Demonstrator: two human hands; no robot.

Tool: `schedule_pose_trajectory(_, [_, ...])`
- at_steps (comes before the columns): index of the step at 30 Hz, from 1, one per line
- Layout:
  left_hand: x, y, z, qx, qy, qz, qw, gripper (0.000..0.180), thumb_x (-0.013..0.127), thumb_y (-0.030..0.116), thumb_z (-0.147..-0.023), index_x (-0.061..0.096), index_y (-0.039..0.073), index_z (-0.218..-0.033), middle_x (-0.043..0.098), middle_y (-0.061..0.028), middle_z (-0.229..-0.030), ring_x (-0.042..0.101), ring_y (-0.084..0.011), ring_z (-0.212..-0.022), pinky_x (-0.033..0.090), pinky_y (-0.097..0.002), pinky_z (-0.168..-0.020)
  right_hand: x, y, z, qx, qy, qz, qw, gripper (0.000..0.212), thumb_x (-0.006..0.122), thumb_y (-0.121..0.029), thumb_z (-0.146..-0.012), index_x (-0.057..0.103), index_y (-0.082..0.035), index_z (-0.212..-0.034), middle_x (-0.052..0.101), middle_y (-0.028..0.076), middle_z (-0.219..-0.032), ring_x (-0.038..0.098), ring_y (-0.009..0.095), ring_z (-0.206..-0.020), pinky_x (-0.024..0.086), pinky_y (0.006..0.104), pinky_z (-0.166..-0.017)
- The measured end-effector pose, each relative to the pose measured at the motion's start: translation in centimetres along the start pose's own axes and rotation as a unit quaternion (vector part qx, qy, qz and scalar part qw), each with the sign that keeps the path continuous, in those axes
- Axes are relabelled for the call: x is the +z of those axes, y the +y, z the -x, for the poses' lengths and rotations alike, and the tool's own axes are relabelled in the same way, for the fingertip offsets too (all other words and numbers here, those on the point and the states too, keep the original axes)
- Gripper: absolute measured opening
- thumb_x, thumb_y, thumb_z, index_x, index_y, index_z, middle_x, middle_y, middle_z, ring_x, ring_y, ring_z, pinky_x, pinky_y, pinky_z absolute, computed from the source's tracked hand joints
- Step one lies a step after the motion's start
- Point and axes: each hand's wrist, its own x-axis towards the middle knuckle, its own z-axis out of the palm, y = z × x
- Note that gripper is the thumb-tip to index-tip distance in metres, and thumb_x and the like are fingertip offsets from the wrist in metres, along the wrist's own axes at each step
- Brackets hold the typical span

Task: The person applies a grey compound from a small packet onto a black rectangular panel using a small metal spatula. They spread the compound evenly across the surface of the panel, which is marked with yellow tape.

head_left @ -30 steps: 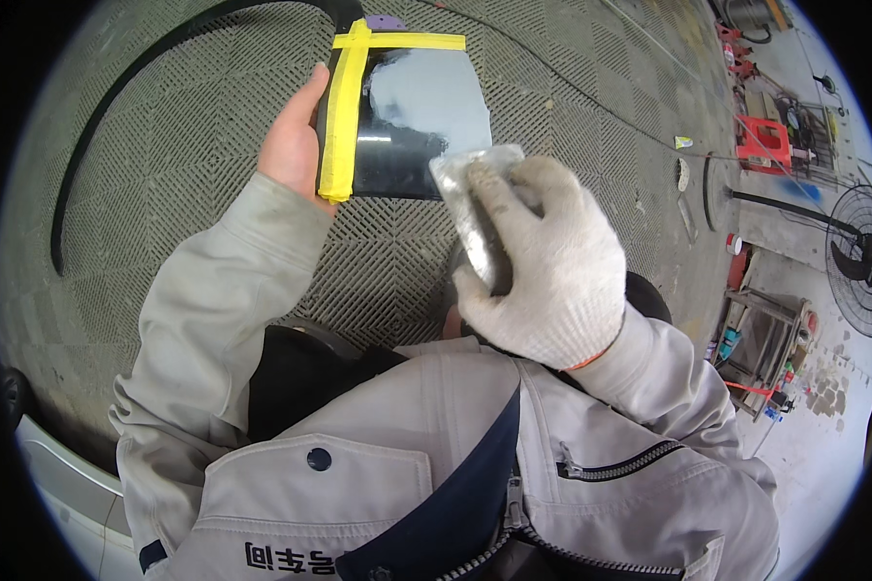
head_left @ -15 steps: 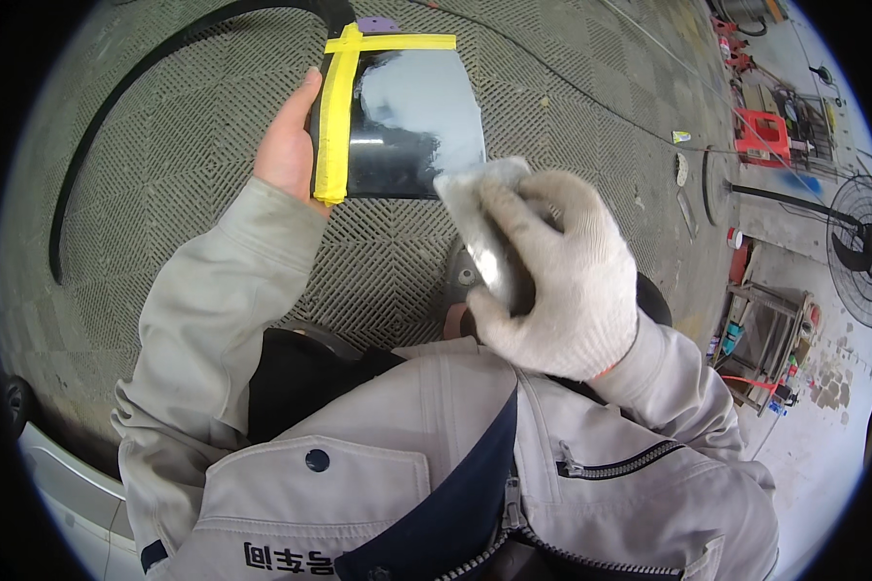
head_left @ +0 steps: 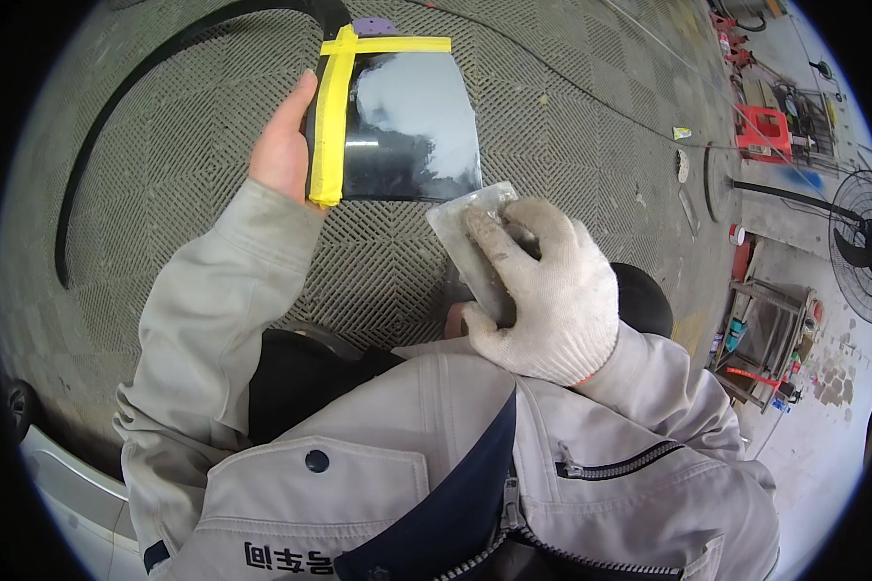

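Note:
My bare left hand (head_left: 281,150) grips the left edge of a black, glossy trim panel (head_left: 388,177), the wide end of a long curved black strip. Yellow masking tape (head_left: 332,131) runs down the panel's left side and across its top. Grey putty (head_left: 421,92) is smeared over the upper and right part, thin and streaky at its lower border. In a white knitted glove, my right hand (head_left: 552,300) closes round a flat metal putty spreader (head_left: 460,232). The spreader's upper edge lies by the panel's lower right corner; whether they touch I cannot tell.
Ribbed grey floor tiles (head_left: 213,107) lie below, with a dark cable (head_left: 543,73) across them. A purple disc (head_left: 373,26) shows behind the panel's top. To the right stand a fan (head_left: 855,242), a red plastic stool (head_left: 763,131) and a metal rack (head_left: 770,320).
My right hand has moved down and slightly left with the spreader, whose far edge has come down from the panel's right side. The panel has shifted slightly left in my left hand.

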Motion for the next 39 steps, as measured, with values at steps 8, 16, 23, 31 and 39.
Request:
schedule_pose_trajectory(8, [-0.3, -2.0, 0.0, -0.016, 0.038, -0.009, 0.999, 0.058, 0.047, 0.047, -0.121, 0.062, 0.001, -0.153, 0.076, -0.0169, -0.139, 0.077, -0.0310, -0.125, 0.064, -0.0473, -0.108, -4.2, 3.4, -4.3, -0.002, 0.062, -0.082, 0.995, 0.060, 0.079, -0.022, -0.080, 0.079, -0.007, -0.138, 0.067, 0.023, -0.128, 0.076, 0.038, -0.107, 0.065, 0.0434, -0.095])
schedule_pose_trajectory(16, [-1.8, -4.0, 0.1, -0.023, 0.059, 0.008, 0.998, 0.055, 0.055, 0.049, -0.119, 0.066, 0.005, -0.148, 0.077, -0.0132, -0.133, 0.078, -0.0273, -0.115, 0.063, -0.0441, -0.104, -3.4, 8.8, -13.7, 0.015, -0.083, -0.108, 0.991, 0.067, 0.070, -0.041, -0.088, 0.079, 0.004, -0.137, 0.076, 0.021, -0.076, 0.073, 0.027, -0.065, 0.064, 0.0374, -0.069])
schedule_pose_trajectory(23, [-1.4, -4.1, 0.4, -0.017, 0.068, 0.024, 0.997, 0.050, 0.058, 0.049, -0.118, 0.071, 0.006, -0.139, 0.080, -0.0096, -0.121, 0.079, -0.0237, -0.103, 0.065, -0.0406, -0.093, -2.8, 7.2, -15.6, 0.030, -0.139, -0.076, 0.987, 0.066, 0.068, -0.043, -0.086, 0.083, 0.002, -0.132, 0.080, 0.023, -0.082, 0.079, 0.030, -0.073, 0.067, 0.0393, -0.077])
schedule_pose_trajectory(31, [-0.7, -4.0, 0.8, -0.021, 0.071, 0.016, 0.997, 0.052, 0.057, 0.048, -0.118, 0.069, 0.004, -0.143, 0.080, -0.0107, -0.126, 0.080, -0.0242, -0.106, 0.066, -0.0401, -0.096, -3.4, 4.7, -15.6, 0.078, -0.186, -0.017, 0.979, 0.064, 0.068, -0.039, -0.084, 0.083, 0.000, -0.132, 0.080, 0.025, -0.091, 0.081, 0.035, -0.081, 0.067, 0.0414, -0.083])
schedule_pose_trajectory(39, [-0.2, -3.7, 0.8, -0.021, 0.083, 0.007, 0.996, 0.054, 0.060, 0.049, -0.117, 0.070, 0.002, -0.142, 0.080, -0.0125, -0.126, 0.080, -0.0249, -0.106, 0.066, -0.0399, -0.095, -2.9, 1.8, -9.5, 0.024, -0.088, 0.042, 0.995, 0.056, 0.079, -0.032, -0.082, 0.083, -0.005, -0.131, 0.071, 0.021, -0.116, 0.079, 0.038, -0.095, 0.066, 0.0436, -0.090])
